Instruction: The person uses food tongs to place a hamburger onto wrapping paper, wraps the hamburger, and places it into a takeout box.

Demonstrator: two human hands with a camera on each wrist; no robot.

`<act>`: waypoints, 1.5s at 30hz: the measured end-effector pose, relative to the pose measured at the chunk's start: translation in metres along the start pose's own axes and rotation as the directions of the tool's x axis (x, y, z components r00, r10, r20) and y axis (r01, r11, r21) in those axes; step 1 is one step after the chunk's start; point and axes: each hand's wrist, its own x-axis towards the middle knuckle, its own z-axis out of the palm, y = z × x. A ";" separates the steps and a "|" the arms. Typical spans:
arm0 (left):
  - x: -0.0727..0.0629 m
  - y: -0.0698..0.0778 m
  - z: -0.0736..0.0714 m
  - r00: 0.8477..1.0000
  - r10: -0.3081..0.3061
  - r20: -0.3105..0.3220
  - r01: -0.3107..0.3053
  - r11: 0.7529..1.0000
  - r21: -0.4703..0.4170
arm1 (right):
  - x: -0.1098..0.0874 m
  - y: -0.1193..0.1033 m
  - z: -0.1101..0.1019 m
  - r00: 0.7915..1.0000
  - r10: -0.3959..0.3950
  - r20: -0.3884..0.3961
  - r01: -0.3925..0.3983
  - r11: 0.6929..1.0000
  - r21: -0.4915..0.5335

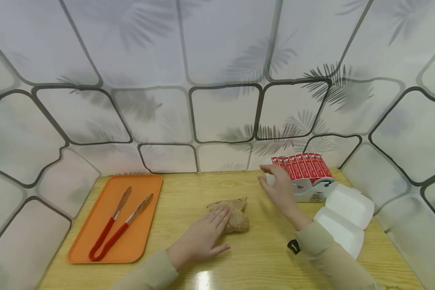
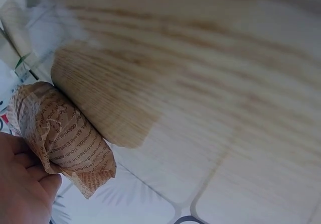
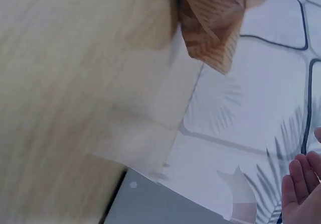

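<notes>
A bundle wrapped in brown printed paper lies on the wooden table, its paper ends twisted or folded into points. My left hand rests on its left side with fingers extended over the paper and the thumb held apart. The left wrist view shows the same wrapped bundle beside the fingers, with print across the paper. My right hand is raised at the left end of a white box holding strips of red labels. Its fingers are loosely bent, and nothing shows between them.
An orange tray at the left carries red-handled metal tongs. At the right, a white foam clamshell container lies open against the box, partly behind my right sleeve. Patterned white curtain walls close in the back and sides.
</notes>
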 end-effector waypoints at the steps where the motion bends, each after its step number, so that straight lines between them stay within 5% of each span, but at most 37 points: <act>1: 0.000 0.000 0.000 1.000 0.000 0.004 0.000 1.000 0.000 | 0.003 0.001 -0.001 0.999 0.032 -0.012 -0.032 0.999 0.011; 5: 0.000 0.000 0.002 1.000 0.001 0.006 -0.001 1.000 0.007 | 0.015 0.004 -0.004 0.986 0.167 -0.023 -0.165 0.985 0.057; 11: 0.000 0.001 0.003 1.000 0.010 -0.005 -0.009 1.000 0.027 | 0.030 0.015 -0.006 0.939 0.344 -0.026 -0.338 0.934 0.117; 18: 0.001 0.001 0.004 1.000 -0.002 0.009 0.002 1.000 0.026 | 0.045 0.029 -0.008 0.883 0.466 -0.056 -0.461 0.883 0.087; 27: 0.001 0.001 0.003 1.000 0.000 0.003 0.000 1.000 0.014 | 0.053 0.047 -0.010 0.842 0.537 -0.047 -0.535 0.844 0.048; 45: -0.001 0.000 0.004 1.000 -0.001 -0.005 0.001 1.000 0.012 | 0.053 0.052 -0.007 0.810 0.586 -0.008 -0.586 0.810 0.002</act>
